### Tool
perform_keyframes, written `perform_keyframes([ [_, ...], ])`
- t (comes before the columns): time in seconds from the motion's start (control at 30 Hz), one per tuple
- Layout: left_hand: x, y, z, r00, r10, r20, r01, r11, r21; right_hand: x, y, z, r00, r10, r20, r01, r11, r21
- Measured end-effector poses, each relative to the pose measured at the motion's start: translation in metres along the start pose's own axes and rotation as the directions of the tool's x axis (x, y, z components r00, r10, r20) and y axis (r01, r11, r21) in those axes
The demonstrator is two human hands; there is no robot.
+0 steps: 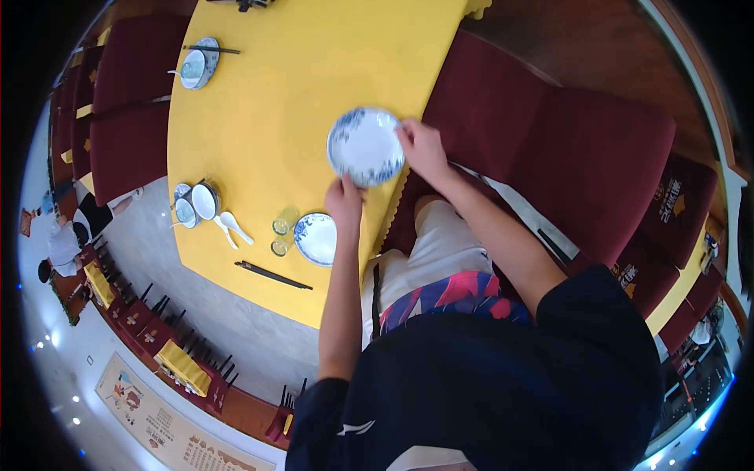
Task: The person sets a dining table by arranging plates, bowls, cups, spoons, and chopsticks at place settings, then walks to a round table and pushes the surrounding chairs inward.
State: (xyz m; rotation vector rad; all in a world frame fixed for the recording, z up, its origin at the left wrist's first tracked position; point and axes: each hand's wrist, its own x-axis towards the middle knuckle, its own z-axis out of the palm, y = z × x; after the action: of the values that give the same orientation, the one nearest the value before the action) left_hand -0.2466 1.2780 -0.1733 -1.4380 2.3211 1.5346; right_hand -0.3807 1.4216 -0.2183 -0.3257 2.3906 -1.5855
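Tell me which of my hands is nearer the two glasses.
Left. In view, your left hand is above-right of the glasses, gripping a plate; your right hand is farther off, at that plate's right edge.

Left hand: closed in a pinch grip; left forearm extends behind it. Right hand: pinched, forward-right of the left; right forearm angles back and outward.

This looks like a restaurant's dining room. A surface under a yellow cloth carries plates, bowls, spoons, chopsticks and glasses at separate places. Maroon seats stand along it, some nearby backs printed with lettering. Beyond are more yellow-covered tables and a wall panel with drawings and writing.
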Motion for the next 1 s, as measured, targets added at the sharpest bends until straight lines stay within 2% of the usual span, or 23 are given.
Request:
perform_keyframes([
  [0.07, 0.058, 0.029, 0.034, 0.994, 0.101, -0.040, -0.100, 0.995, 0.006, 0.056, 0.008, -0.010, 0.997, 0.045, -0.063, -0.049, 0.997, -0.052],
  [0.13, 0.101, 0.061, 0.055, 0.995, 0.094, -0.046, -0.091, 0.994, 0.057, 0.104, 0.009, -0.016, 0.991, 0.046, -0.126, -0.054, 0.996, -0.065],
  [0.2, 0.142, 0.063, 0.077, 0.994, 0.092, -0.060, -0.092, 0.996, 0.012, 0.142, 0.013, -0.019, 0.991, 0.046, -0.127, -0.057, 0.994, -0.088],
  [0.33, 0.162, 0.088, 0.078, 0.980, 0.171, -0.101, -0.161, 0.982, 0.099, 0.181, 0.015, -0.021, 0.991, 0.058, -0.123, -0.074, 0.989, -0.128],
  [0.43, 0.170, 0.074, 0.068, 0.991, 0.127, 0.044, -0.129, 0.991, 0.045, 0.187, 0.024, -0.018, 0.993, 0.068, -0.100, -0.090, 0.969, -0.229],
  [0.47, 0.162, 0.068, 0.061, 0.992, 0.113, 0.060, -0.115, 0.993, 0.027, 0.189, 0.031, -0.016, 0.994, 0.079, -0.073, -0.096, 0.960, -0.262],
  [0.5, 0.149, 0.060, 0.050, 0.994, 0.094, 0.063, -0.092, 0.995, -0.041, 0.189, 0.032, -0.017, 0.998, 0.020, -0.054, -0.039, 0.926, -0.376],
  [0.53, 0.130, 0.051, 0.038, 0.995, 0.078, 0.066, -0.070, 0.991, -0.113, 0.189, 0.032, -0.019, 0.991, 0.128, -0.038, -0.133, 0.918, -0.373],
  [0.6, 0.079, 0.027, 0.010, 0.994, 0.093, 0.059, -0.080, 0.978, -0.191, 0.172, 0.005, -0.031, 0.958, 0.283, -0.048, -0.287, 0.938, -0.196],
  [0.63, 0.047, 0.012, -0.009, 0.995, 0.095, 0.031, -0.086, 0.970, -0.228, 0.172, 0.024, -0.034, 0.956, 0.285, -0.073, -0.292, 0.950, -0.110],
  [0.67, 0.013, -0.003, -0.028, 0.994, 0.105, 0.007, -0.100, 0.959, -0.266, 0.157, 0.018, -0.038, 0.938, 0.336, -0.089, -0.325, 0.939, 0.115],
  [0.7, -0.021, -0.023, -0.048, 0.998, 0.051, -0.038, -0.059, 0.960, -0.274, 0.146, 0.027, -0.048, 0.945, 0.321, -0.063, -0.317, 0.946, 0.059],
  [0.73, -0.052, -0.046, -0.070, 0.997, 0.000, -0.079, -0.023, 0.958, -0.286, 0.134, 0.055, -0.056, 0.966, 0.259, 0.006, -0.256, 0.952, 0.168],
  [0.8, -0.104, -0.114, -0.096, 0.975, -0.072, -0.212, -0.035, 0.885, -0.463, 0.077, 0.043, -0.060, 0.981, 0.178, -0.074, -0.172, 0.982, 0.081],
  [0.87, -0.148, -0.172, -0.131, 0.939, -0.193, -0.284, 0.043, 0.886, -0.461, 0.016, 0.019, -0.060, 0.998, 0.061, -0.015, -0.063, 0.975, -0.214],
  [0.93, -0.174, -0.236, -0.152, 0.892, -0.286, -0.350, 0.100, 0.879, -0.465, -0.045, -0.025, -0.034, 0.994, 0.078, 0.071, -0.051, 0.946, -0.321],
  [0.97, -0.182, -0.252, -0.167, 0.892, -0.282, -0.352, 0.080, 0.867, -0.491, -0.067, -0.032, -0.016, 0.993, 0.029, 0.117, 0.013, 0.938, -0.347],
  [1.0, -0.191, -0.266, -0.180, 0.888, -0.289, -0.359, 0.124, 0.900, -0.418, -0.086, -0.035, 0.003, 0.986, -0.018, 0.166, 0.079, 0.925, -0.373],
])
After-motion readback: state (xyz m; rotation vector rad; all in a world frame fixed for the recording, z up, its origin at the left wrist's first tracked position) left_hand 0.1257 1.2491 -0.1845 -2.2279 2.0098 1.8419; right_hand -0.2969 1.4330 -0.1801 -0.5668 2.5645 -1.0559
